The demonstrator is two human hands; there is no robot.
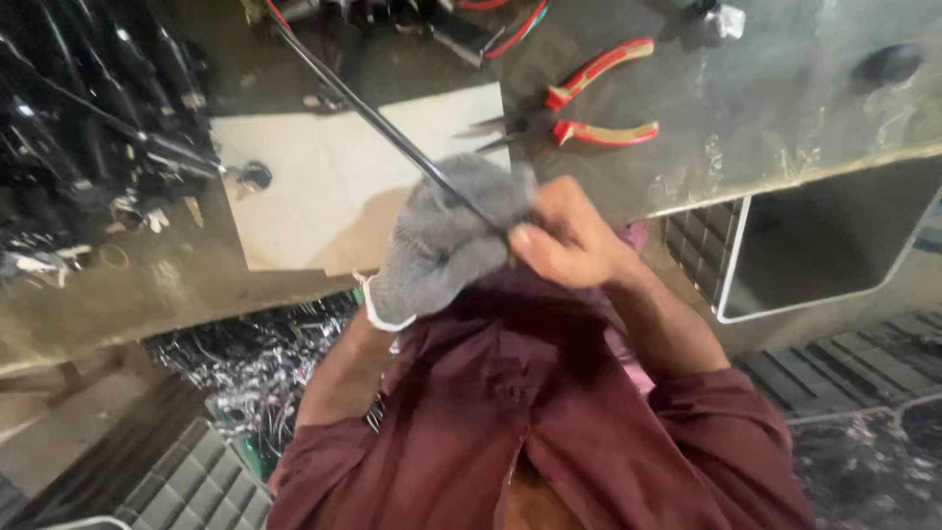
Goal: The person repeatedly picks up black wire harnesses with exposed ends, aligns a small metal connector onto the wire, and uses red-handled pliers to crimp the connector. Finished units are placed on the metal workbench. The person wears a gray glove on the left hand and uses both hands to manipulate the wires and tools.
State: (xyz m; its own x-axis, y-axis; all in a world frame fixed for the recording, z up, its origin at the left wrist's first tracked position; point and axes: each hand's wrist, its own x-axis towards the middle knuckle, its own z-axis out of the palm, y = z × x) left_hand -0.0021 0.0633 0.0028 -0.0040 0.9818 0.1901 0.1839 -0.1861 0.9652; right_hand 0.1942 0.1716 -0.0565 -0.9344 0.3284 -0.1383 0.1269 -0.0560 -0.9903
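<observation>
Gripping a thin black rod point(392, 137), the left hand point(446, 240), in a grey knit glove, is closed around its lower part; the bare right hand point(564, 236) pinches the rod's near end just beside the glove. The rod slants up-left over a pale board point(324, 186) on the table point(785, 108). Red-handled pliers point(589, 103) lie apart, untouched. Judged progress: handling of the rod is under way, not finished. No packages, labels or signs are legible.

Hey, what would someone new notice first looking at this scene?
At centre, the left hand in a grey knit glove and the bare right hand grip a thin dark rod slanting up-left. Behind them, red-handled pliers lie open on the grimy workbench.
</observation>
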